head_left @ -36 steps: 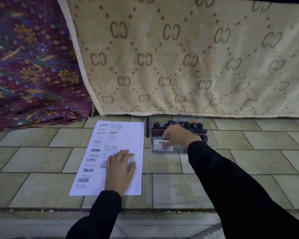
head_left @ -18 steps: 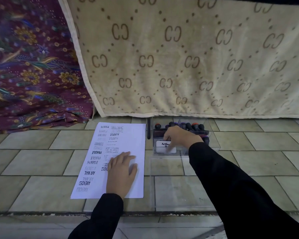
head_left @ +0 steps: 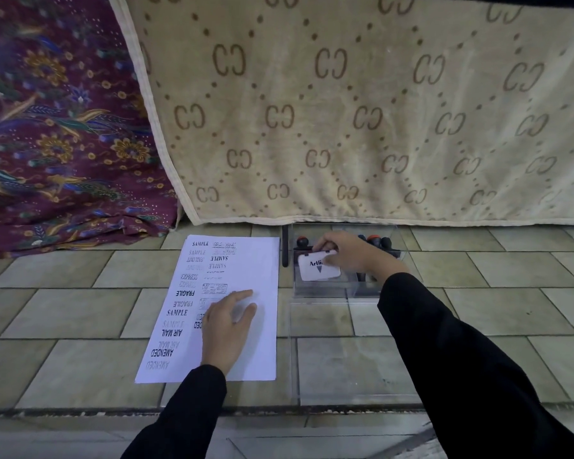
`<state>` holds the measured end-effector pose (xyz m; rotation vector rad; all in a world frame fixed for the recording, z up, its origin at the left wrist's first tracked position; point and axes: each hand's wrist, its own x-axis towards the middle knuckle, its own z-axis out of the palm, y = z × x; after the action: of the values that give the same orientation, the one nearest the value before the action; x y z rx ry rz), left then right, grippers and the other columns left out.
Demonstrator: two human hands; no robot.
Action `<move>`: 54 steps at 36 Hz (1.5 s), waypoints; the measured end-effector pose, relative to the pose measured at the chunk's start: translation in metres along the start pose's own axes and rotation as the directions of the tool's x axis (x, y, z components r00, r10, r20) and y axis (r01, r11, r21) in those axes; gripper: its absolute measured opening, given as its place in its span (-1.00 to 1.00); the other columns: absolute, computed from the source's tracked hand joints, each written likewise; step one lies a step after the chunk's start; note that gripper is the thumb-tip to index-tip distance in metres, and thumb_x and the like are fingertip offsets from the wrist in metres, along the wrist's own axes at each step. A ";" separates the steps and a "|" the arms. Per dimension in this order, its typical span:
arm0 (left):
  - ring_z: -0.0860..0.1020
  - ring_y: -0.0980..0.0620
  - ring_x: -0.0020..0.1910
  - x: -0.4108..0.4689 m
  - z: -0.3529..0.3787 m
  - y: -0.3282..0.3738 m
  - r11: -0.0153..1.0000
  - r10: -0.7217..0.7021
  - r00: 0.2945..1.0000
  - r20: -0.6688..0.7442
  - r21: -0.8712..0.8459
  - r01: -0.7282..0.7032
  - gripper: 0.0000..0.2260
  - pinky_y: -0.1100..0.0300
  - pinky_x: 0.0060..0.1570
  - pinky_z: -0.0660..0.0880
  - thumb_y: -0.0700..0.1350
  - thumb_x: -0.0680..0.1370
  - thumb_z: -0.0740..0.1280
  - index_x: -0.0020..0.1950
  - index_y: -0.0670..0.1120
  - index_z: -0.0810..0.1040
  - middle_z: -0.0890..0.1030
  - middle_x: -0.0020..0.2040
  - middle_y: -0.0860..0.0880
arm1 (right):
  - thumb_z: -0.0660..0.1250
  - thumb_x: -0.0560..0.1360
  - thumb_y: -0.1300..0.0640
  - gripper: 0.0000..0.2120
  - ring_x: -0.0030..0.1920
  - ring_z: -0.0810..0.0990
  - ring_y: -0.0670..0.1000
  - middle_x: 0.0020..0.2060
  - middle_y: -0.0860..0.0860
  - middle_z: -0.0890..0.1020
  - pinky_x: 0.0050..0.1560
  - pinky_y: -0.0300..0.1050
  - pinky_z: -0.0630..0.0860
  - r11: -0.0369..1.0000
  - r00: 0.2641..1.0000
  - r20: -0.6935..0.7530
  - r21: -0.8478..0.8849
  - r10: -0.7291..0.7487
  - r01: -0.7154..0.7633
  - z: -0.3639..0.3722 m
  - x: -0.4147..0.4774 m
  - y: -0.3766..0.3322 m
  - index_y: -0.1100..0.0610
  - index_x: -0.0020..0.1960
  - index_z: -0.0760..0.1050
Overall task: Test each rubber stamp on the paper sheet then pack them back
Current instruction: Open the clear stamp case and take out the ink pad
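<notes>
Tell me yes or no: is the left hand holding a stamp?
No, the left hand lies flat on the paper sheet, holding nothing.

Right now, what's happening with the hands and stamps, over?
Left hand flat on paper sheet. Right hand grips white Artline pad in clear box, stamps behind. Nothing blocking.

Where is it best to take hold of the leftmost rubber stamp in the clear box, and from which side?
I would take the leftmost rubber stamp by its round knob, pinching from above. It stands upright in the clear box, so only the knob rises free; the right hand, which holds the white ink pad, crowds its right side.
</notes>
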<state>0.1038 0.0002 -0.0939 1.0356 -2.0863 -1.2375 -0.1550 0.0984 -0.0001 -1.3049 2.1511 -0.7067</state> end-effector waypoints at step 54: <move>0.25 0.28 0.37 0.006 -0.044 -0.033 0.866 0.325 0.858 0.398 0.239 -0.439 -0.49 0.16 0.38 0.26 0.25 0.30 0.47 0.20 0.17 0.47 0.34 0.33 0.31 | 0.40 0.44 0.04 -0.53 0.20 0.40 0.00 0.15 0.04 0.51 0.17 -0.19 0.35 0.928 0.972 0.065 -0.287 -0.227 0.236 0.124 -0.056 -0.050 0.11 0.31 0.43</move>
<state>0.1440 -0.0368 -0.1020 0.4889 -2.6750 -0.9378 -0.0182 0.1087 -0.0478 -1.7353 2.1582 -0.4617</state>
